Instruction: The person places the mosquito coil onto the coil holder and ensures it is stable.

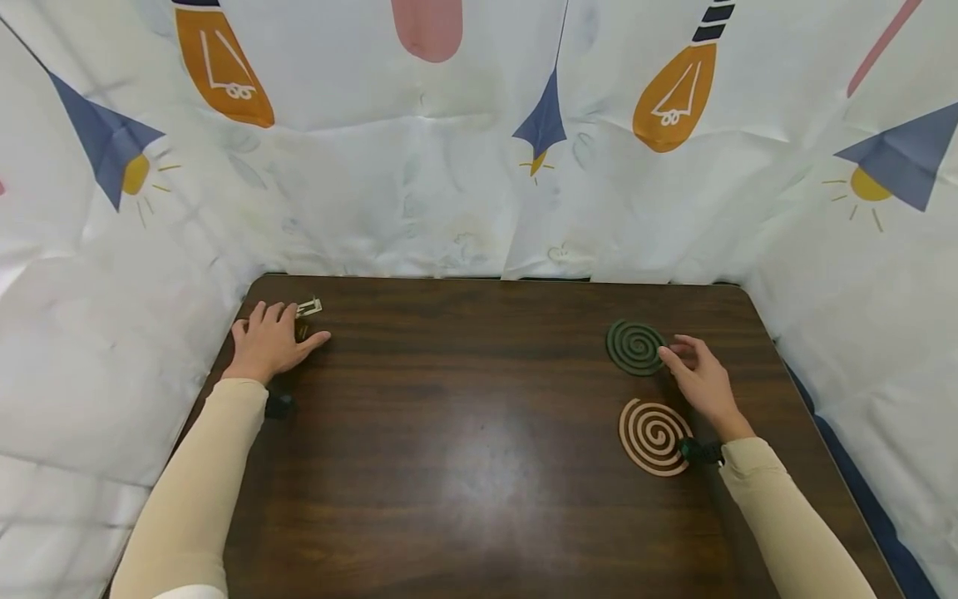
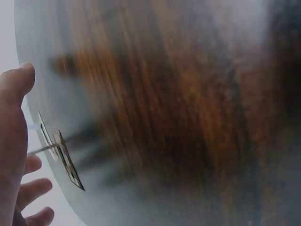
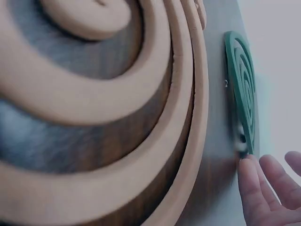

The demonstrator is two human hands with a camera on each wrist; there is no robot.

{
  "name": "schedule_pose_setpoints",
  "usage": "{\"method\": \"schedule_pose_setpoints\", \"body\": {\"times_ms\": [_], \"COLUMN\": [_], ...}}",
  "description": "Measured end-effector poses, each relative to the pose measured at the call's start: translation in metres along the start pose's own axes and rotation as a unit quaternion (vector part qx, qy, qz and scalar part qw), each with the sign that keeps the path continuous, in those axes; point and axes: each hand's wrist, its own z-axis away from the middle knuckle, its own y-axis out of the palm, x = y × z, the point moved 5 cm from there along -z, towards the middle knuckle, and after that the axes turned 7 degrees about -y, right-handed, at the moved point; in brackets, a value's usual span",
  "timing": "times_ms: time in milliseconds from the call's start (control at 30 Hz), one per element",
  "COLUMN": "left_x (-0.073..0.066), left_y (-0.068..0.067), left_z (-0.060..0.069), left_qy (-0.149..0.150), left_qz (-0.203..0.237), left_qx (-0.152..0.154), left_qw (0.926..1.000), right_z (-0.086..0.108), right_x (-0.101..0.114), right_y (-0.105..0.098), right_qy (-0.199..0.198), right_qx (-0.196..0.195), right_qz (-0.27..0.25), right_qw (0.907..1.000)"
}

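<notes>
My left hand [image 1: 268, 343] hovers low over the table's far left corner, fingers spread and holding nothing. Beside its fingertips lies a small metal coil stand [image 1: 309, 308]; a second metal piece is partly hidden under the hand. The left wrist view shows thin metal stand pieces [image 2: 69, 162] near the fingers. On the right side, my right hand [image 1: 703, 387] pinches the right edge of a green mosquito coil [image 1: 634, 349] between thumb and finger. That coil [image 3: 244, 89] appears slightly raised off the table. Nearer, under the right wrist, lies a tan mosquito coil [image 1: 654, 438].
The dark wooden table [image 1: 449, 399] has rounded far corners. White printed cloth [image 1: 464, 183] hangs behind it and along both sides. A dark blue strip [image 1: 861, 474] shows beyond the table's right edge.
</notes>
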Motion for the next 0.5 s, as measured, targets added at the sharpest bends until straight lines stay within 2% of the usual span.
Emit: {"method": "schedule_pose_setpoints", "body": {"times_ms": [267,500], "left_x": [0.001,-0.004], "left_y": [0.001,0.002], "left_z": [-0.006,-0.012], "left_qy": [0.010,0.018], "left_qz": [-0.009,-0.012], "left_qx": [0.001,-0.002], "left_qw": [0.9999,0.9998], "right_z": [-0.015,-0.023], "right_x": [0.000,0.001], "right_y": [0.002,0.006], "right_qy": [0.019,0.017], "right_qx": [-0.006,-0.011], "right_qz": [0.003,0.015], "right_qw": [0.9998,0.9997]}}
